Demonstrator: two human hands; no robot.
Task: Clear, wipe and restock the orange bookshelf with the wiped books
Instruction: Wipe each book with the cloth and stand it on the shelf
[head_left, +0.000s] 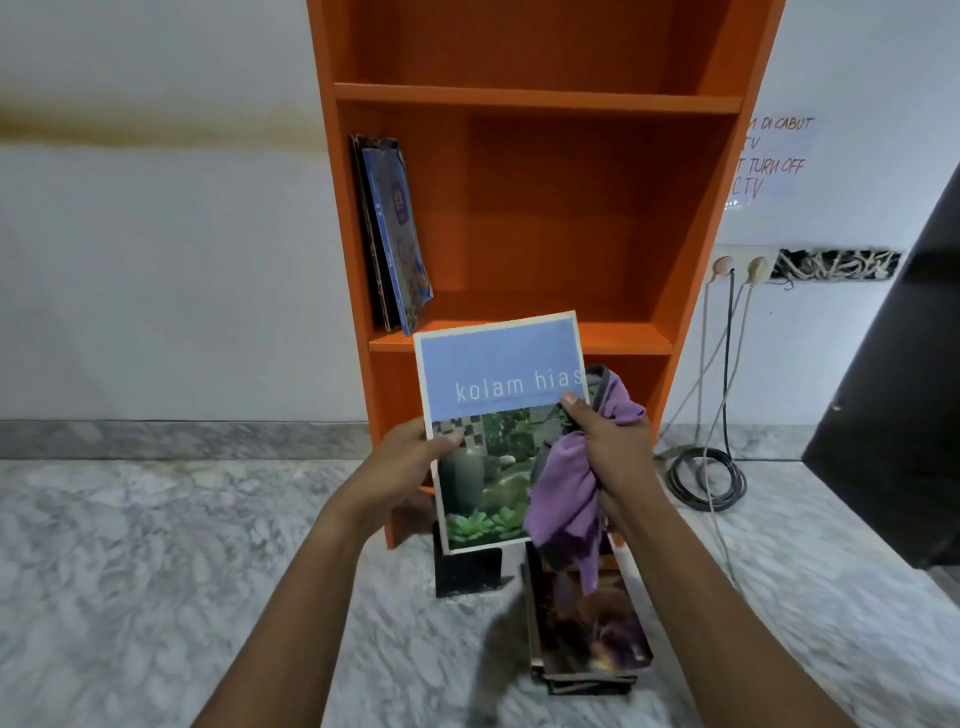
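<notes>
Standing nearly upright, the kolam hias book (496, 410) is pinched at its left edge by the left hand (415, 460) and at its right edge by the right hand (610, 441), in which the purple cloth (566, 501) is also bunched, with the orange bookshelf (535, 98) directly beyond both hands.

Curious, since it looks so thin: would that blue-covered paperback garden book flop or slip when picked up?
Probably fairly stiff: the blue-covered paperback book looks flat though pinched only at its side edges by left hand and right hand. Likely light, since thumb pinches suffice.
</notes>
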